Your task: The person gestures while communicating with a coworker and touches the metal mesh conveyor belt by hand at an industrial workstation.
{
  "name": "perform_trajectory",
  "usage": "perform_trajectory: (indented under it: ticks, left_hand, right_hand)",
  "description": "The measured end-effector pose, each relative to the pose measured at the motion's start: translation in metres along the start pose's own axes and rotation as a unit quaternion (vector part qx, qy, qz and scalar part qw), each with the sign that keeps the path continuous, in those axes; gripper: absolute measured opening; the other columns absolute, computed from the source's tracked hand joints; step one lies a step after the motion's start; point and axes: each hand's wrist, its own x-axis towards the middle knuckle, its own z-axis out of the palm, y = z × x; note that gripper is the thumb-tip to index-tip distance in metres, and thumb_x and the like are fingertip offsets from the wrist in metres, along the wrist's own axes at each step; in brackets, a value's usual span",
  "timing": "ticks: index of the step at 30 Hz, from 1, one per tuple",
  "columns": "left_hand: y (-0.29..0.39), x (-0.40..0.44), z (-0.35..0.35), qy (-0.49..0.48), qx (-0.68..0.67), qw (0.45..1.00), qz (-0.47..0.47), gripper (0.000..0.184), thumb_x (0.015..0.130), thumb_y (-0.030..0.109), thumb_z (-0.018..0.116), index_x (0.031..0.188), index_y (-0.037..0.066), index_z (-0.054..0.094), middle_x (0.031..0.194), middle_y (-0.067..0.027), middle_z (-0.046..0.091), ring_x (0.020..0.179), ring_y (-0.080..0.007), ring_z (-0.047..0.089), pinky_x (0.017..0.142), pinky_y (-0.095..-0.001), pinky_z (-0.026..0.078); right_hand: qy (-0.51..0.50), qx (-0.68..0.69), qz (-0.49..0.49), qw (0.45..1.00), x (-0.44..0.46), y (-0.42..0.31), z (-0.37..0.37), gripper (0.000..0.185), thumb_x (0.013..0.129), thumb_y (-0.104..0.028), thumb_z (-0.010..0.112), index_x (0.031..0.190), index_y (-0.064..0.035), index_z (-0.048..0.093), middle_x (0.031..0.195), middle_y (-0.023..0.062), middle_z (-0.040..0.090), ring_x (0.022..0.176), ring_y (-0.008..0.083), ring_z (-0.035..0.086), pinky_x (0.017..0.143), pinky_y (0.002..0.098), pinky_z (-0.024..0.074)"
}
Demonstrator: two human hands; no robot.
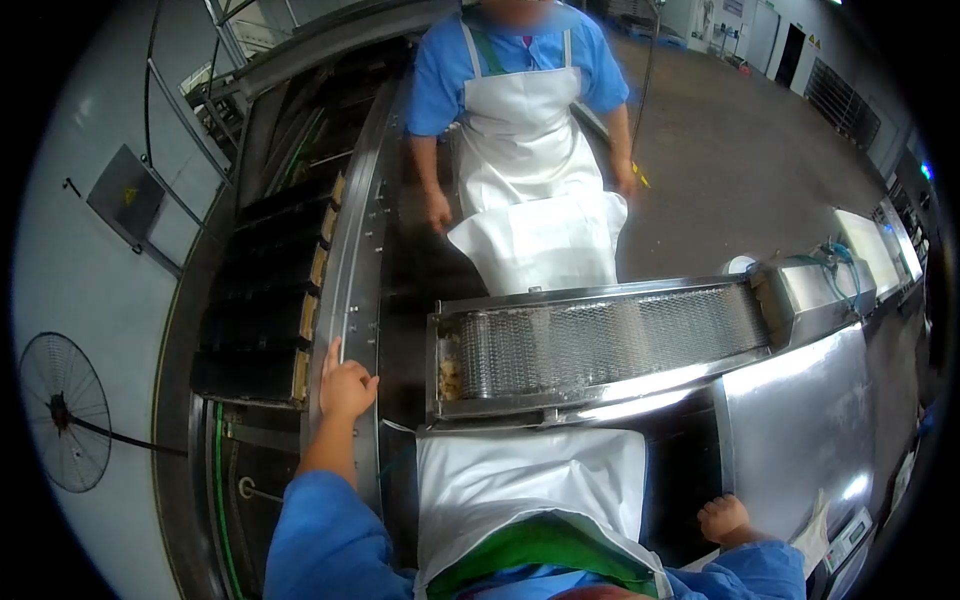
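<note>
My left hand (pixel 347 388) reaches out over the steel side rail (pixel 345 300) of the line on the left. Its index finger points forward along the rail and the thumb stands apart, with nothing held. Just beyond it lies a row of dark trays or moulds (pixel 250 375) with pale, worn ends. My right hand (pixel 723 518) is curled by the near left edge of a steel table (pixel 800 410), and no object shows in it. Between my hands and ahead is a wire-mesh conveyor belt (pixel 610 335) with pale crumbs at its left end.
Across the conveyor stands a person in a white apron (pixel 530 150), arms lowered. A wall fan (pixel 65 410) is at the far left. A small device with a display (pixel 848 540) sits at the lower right. A steel housing (pixel 815 300) covers the conveyor's right end.
</note>
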Motion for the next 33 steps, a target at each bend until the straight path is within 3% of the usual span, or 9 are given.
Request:
perform_trajectory:
  ticks: [12,24,33]
  left_hand:
    - [0.0,0.0,0.001,0.003,-0.006,1.0,-0.002,0.015,0.076,0.023,0.077,0.069,0.009,0.075,0.099,-0.0056,0.072,0.142,-0.0331,0.034,0.114,-0.0411,0.033]
    - [-0.002,0.0,0.003,0.0,0.004,1.0,0.005,0.016,0.076,0.023,0.077,0.067,0.009,0.074,0.098,-0.0055,0.072,0.142,-0.0337,0.035,0.114,-0.0422,0.033]
    - [0.0,0.001,0.001,-0.009,0.012,1.0,0.002,0.015,0.076,0.023,0.077,0.07,0.01,0.075,0.097,-0.0046,0.072,0.142,-0.0324,0.035,0.115,-0.042,0.033]
  right_hand:
    - [0.069,0.006,-0.017,0.997,0.0,0.003,0.008,0.013,0.078,-0.025,0.061,0.074,-0.0164,0.069,0.075,0.0005,0.065,0.075,0.0206,0.064,0.073,0.0382,0.0472]
    - [0.029,0.007,-0.005,1.0,0.0,0.002,0.006,0.015,0.08,-0.024,0.059,0.077,-0.015,0.07,0.081,0.0012,0.069,0.081,0.0205,0.066,0.077,0.0383,0.049]
    - [-0.054,0.003,0.007,0.999,0.002,0.0,-0.005,0.019,0.085,-0.025,0.056,0.084,-0.0168,0.072,0.091,0.0018,0.071,0.091,0.0203,0.067,0.083,0.0379,0.0487]
